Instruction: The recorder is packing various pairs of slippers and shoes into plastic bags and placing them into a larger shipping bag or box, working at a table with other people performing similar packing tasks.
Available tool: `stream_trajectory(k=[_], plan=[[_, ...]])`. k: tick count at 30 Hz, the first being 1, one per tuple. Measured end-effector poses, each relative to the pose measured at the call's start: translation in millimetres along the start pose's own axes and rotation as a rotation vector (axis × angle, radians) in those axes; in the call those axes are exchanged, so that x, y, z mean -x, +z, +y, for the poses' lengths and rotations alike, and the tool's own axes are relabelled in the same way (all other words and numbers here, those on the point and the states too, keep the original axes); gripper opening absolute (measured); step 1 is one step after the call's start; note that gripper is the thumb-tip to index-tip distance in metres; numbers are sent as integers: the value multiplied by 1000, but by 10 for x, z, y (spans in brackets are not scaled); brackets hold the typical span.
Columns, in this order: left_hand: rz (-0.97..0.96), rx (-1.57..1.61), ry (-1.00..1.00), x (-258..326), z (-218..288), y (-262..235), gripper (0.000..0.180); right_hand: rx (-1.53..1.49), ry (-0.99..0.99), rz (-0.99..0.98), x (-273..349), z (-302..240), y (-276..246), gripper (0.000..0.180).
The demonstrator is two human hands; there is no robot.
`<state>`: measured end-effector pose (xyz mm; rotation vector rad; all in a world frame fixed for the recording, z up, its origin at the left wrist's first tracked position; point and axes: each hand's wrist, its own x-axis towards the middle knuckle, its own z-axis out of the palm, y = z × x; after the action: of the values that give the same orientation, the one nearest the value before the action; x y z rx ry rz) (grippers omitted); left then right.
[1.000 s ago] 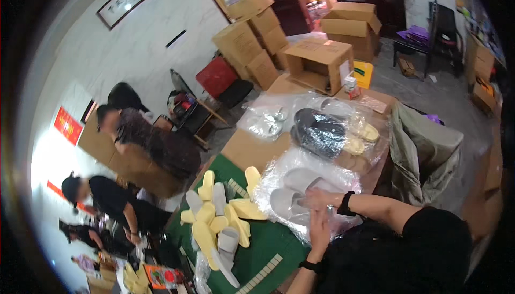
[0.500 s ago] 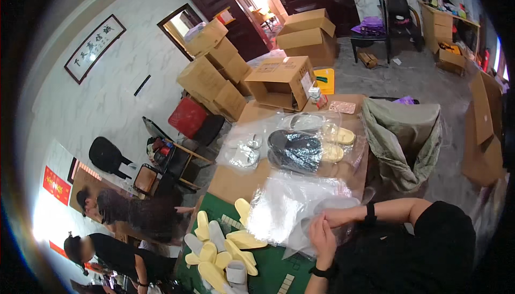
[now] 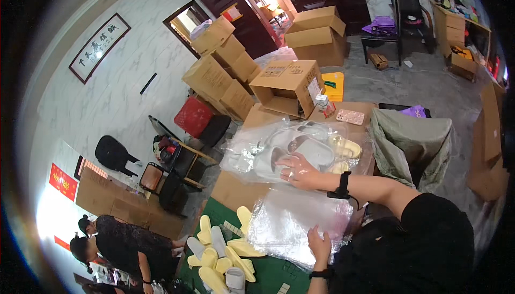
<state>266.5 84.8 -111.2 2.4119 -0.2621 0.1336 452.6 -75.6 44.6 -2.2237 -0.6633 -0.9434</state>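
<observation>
Open cardboard box (image 3: pixel 287 85) at far end of table (image 3: pixel 236 192). Stacked cartons (image 3: pixel 220 63) along wall. Red chair (image 3: pixel 194 117) beside them. Yellow and grey insoles (image 3: pixel 220 251) piled on green mat (image 3: pixel 268 275). Framed scroll (image 3: pixel 99 47) on wall. Grey-green sack (image 3: pixel 413 144) right of table.

The bags (image 3: pixel 300 224) under the left hand (image 3: pixel 320 244) are thin clear plastic, glossy and crinkled. The slippers (image 3: pixel 308 149) under the right hand (image 3: pixel 299 169) look like smooth matt foam inside shiny film. The table (image 3: pixel 236 189) is matt brown cardboard; the mat (image 3: pixel 268 272) is dull green.
</observation>
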Motion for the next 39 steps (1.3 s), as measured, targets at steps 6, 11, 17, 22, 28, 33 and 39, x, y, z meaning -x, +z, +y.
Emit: stream_trajectory(k=[6,11,17,22,28,33,39], plan=[[-60,33,-113,-259,27,212,39,-95,753,-370,746,461,598,35],[-26,604,-326,-721,160,359,48,-330,517,-373,888,665,800,40],[-78,1849,-737,-1444,442,143,53,-571,725,-912,549,329,176,36],[-84,1650,-628,-1709,190,404,34,-576,134,-858,812,639,19,32],[-113,1820,-749,-1697,-34,497,6,-467,695,-310,631,982,-258,42],[-127,1766,-723,-1854,114,579,4,-299,798,-210,1174,2108,295,69],[-153,1793,-651,-1838,227,628,14,-785,1418,-665,1141,2260,257,56]])
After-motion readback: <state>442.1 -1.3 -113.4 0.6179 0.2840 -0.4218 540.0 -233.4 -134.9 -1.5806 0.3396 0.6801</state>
